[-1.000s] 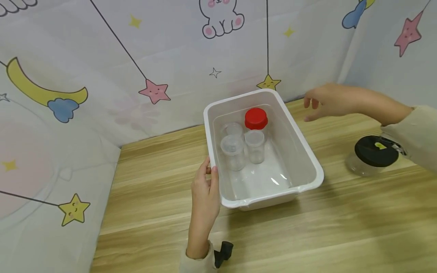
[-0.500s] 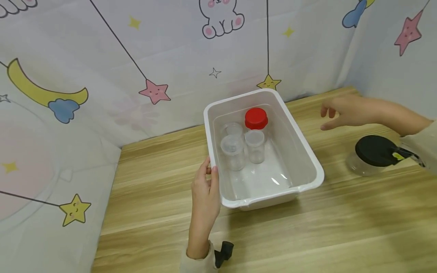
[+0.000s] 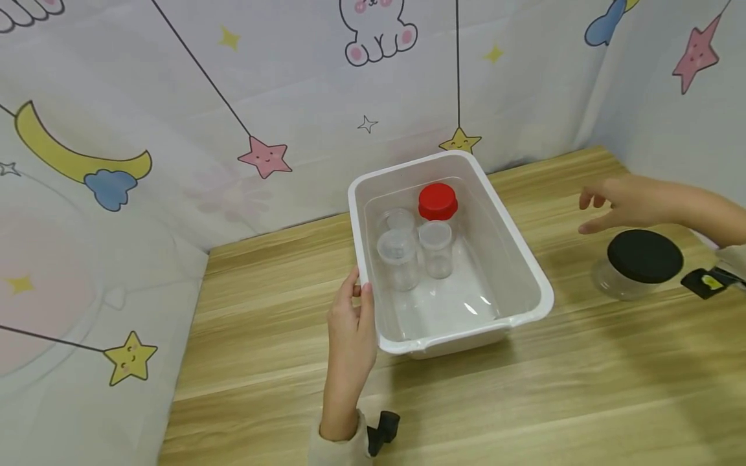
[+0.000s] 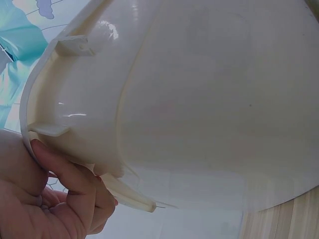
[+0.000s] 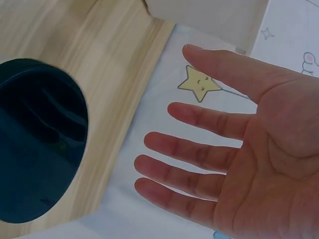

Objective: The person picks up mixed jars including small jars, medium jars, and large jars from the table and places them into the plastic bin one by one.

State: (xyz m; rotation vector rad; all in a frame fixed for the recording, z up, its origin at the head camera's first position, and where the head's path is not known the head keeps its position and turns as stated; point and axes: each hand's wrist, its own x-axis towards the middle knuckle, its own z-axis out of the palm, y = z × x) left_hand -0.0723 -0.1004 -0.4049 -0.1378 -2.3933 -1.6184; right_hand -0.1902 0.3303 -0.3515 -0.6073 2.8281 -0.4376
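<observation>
A white plastic tub [image 3: 527,272] stands on the wooden table, and my left hand [image 3: 351,327] grips its left rim. In the left wrist view, fingers [image 4: 75,184] curl under the tub's rim. Inside the tub are a red-lidded jar [image 3: 438,202] and several small clear containers [image 3: 436,249] with pale lids. My right hand [image 3: 632,204] hovers near a clear jar with a black lid [image 3: 645,256], apart from it. The right wrist view has the fingers [image 5: 194,117] spread and holding nothing, with the black lid [image 5: 45,144] at the left.
A printed white curtain [image 3: 309,97] hangs behind the wooden table [image 3: 262,323] and along its left side. Each wrist carries a black mount [image 3: 387,428]. To the tub's right, bare tabletop separates it from the black-lidded jar.
My right hand has moved right and a little toward me, from beside the tub to just behind the black-lidded jar. The left hand and the tub stay put.
</observation>
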